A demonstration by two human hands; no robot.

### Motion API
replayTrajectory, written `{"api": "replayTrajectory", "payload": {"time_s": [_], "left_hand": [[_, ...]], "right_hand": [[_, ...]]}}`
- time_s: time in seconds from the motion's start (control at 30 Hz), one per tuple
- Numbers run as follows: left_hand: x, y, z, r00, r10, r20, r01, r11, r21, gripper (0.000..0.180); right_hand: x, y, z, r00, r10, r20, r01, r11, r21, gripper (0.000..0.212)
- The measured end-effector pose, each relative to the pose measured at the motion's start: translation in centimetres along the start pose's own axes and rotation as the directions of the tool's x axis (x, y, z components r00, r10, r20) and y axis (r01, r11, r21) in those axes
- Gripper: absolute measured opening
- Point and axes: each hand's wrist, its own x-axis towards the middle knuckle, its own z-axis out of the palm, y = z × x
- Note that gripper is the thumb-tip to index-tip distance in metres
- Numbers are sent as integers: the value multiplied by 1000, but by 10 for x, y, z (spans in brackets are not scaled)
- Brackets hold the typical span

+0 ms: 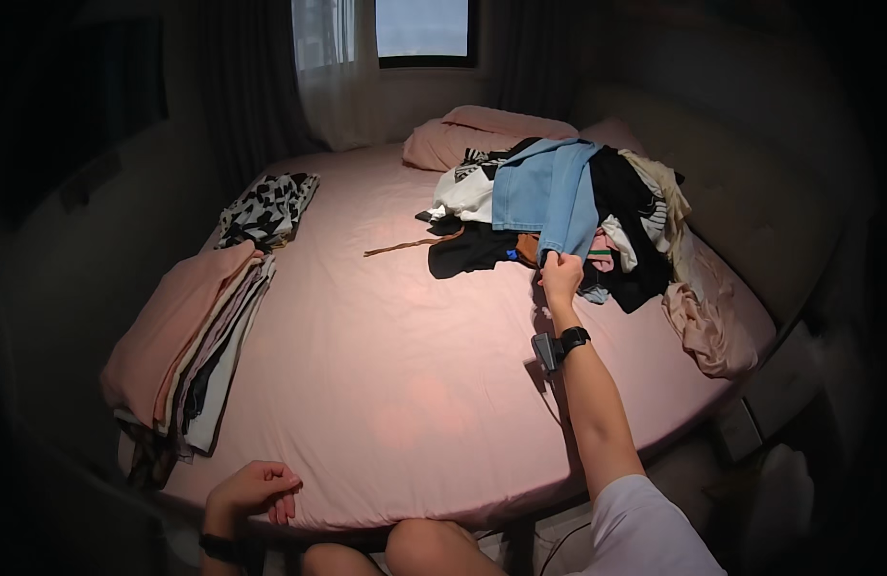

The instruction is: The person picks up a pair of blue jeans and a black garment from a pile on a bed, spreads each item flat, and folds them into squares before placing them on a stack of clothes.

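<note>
At the front of a heap of loose clothes, my right hand (560, 275) is closed on the lower end of a light blue denim garment (539, 187). That garment lies draped over the heap, and folds hide its full shape. Around it are black clothes (628, 206), a white garment (465, 197), and a dark piece (472, 252) with a brown cord (405, 244) trailing left. My left hand (258, 488) hovers by the bed's near edge, fingers loosely bent and holding nothing.
Pink sheeting covers the bed (395, 336). Along its left side sit a stack of folded clothes (189, 336) and a black-and-white patterned garment (267, 209). Pink pillows (491, 134) lie at the back, and a crumpled pink cloth (709, 331) is at the right edge.
</note>
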Motion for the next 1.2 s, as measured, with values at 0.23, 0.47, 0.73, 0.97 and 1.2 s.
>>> {"api": "replayTrajectory", "payload": {"time_s": [0.23, 0.47, 0.73, 0.97, 1.2], "left_hand": [[15, 38, 6, 953, -124, 277, 109, 992, 69, 25], [104, 23, 1, 952, 306, -12, -286, 874, -392, 33], [122, 0, -5, 895, 350, -278, -447, 691, -569, 20], [121, 3, -19, 843, 400, -359, -535, 685, -494, 18], [120, -1, -22, 856, 458, -240, -515, 712, -477, 17]], "right_hand": [[-130, -5, -117, 902, 422, 94, -393, 891, -226, 26], [-156, 13, -121, 678, 656, 331, -733, 570, 371, 24], [-152, 19, -138, 887, 411, 211, -435, 896, 85, 10], [-159, 9, -110, 971, 220, 97, -203, 966, -163, 14], [-138, 47, -110, 951, 210, 227, -186, 975, -124, 15]]}}
